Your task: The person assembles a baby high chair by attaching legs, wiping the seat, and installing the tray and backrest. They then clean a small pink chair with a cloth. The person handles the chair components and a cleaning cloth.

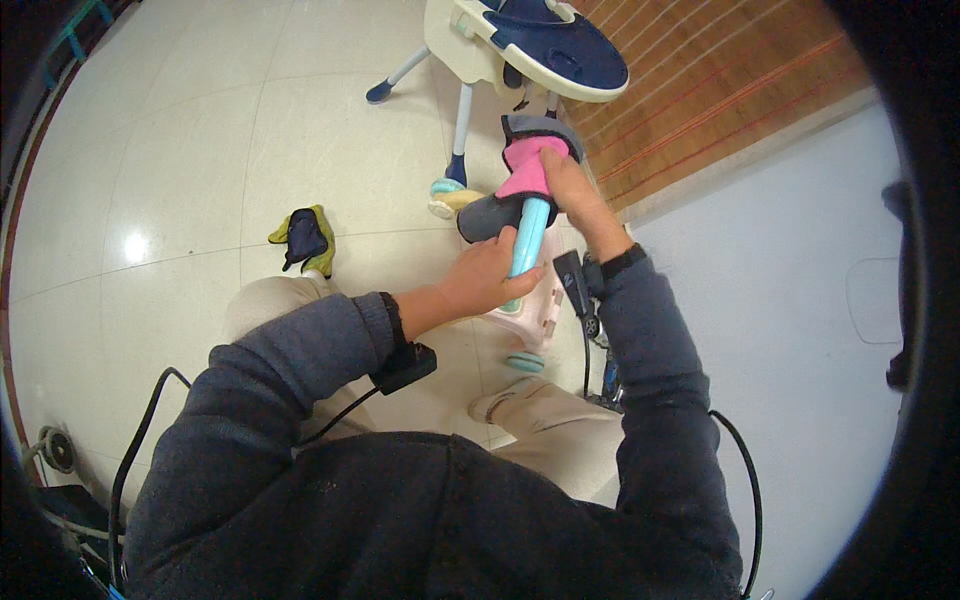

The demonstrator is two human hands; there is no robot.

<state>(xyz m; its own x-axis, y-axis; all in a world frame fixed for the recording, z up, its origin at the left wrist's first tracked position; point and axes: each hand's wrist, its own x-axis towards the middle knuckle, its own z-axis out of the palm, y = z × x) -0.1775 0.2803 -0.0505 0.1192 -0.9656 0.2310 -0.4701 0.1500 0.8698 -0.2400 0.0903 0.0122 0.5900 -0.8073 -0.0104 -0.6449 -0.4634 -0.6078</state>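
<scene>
My left hand (478,276) is closed around a light blue handle bar (530,235), which slants up and away from me. Just beyond it, my right hand (577,190) grips a pink and grey cloth piece (528,165) at the bar's upper end. The cloth's grey parts hang out on both sides and hide that end of the bar. Below the bar shows a pale pink plastic frame (540,305) with a teal wheel (526,362). How the bar joins the frame is hidden by my left hand.
A white and navy high chair (560,60) stands at the far side, its legs on the tiles. A yellow-green and navy cloth item (305,238) lies on the floor at the left. A wooden slatted panel (720,90) and a pale wall (780,330) border the right.
</scene>
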